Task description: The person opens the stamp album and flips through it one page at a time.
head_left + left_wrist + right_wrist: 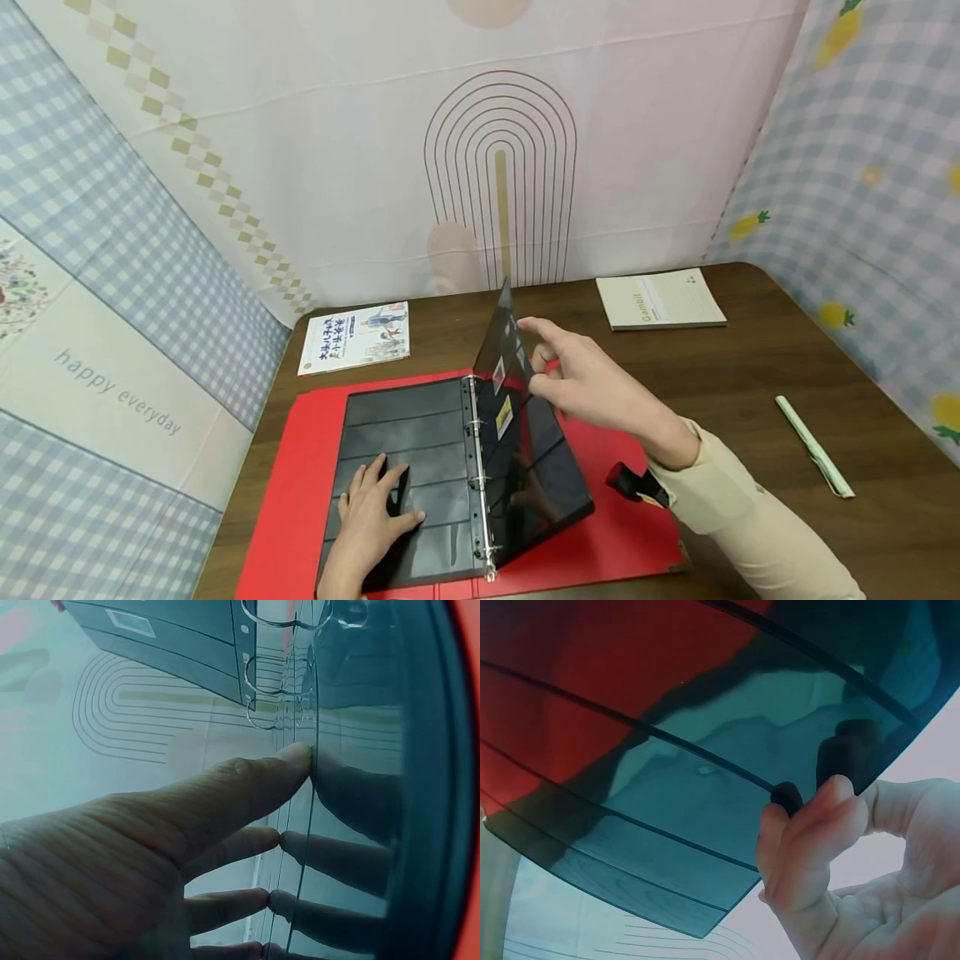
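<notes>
A red binder point(281, 467) lies spread on the table, with black pocket pages on metal rings point(480, 482). My left hand point(371, 512) rests on the left-hand page point(405, 408), its fingers spread; in the left wrist view its thumb and fingertips touch the glossy surface. Right of the rings, a raised black page point(551, 467) stands tilted, with small stamp-like pictures point(504, 417) in its pockets. My right hand point(573, 375) is at that page's outer edge, its index finger extended. In the right wrist view, fingertips point(838, 789) meet the glossy sheet beside their dark reflections.
A white illustrated booklet point(356, 337) lies behind the binder at left. At the back right is a cream notebook point(660, 300). A pale green pen-like stick point(813, 446) lies at right. Patterned cloth point(360, 167) hangs around the wooden table point(735, 375).
</notes>
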`<action>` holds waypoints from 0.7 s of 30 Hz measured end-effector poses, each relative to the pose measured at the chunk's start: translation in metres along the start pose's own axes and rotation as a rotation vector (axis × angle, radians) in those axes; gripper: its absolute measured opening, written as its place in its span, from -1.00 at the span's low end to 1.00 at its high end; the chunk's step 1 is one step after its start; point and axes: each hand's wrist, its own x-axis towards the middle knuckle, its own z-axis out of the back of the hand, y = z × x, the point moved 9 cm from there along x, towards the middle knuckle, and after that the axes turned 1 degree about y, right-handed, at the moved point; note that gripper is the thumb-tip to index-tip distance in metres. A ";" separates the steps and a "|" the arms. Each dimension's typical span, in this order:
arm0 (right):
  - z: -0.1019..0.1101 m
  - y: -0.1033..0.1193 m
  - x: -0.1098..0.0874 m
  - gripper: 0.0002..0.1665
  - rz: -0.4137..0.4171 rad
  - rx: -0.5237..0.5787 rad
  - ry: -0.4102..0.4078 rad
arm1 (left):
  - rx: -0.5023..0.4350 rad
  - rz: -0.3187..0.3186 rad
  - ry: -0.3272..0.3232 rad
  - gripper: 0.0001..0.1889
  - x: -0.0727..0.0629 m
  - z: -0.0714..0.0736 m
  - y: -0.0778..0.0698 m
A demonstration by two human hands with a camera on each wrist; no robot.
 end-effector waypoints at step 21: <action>-0.021 0.028 0.015 -0.25 0.012 0.051 0.037 | 0.004 0.001 0.003 -0.21 0.000 0.002 -0.003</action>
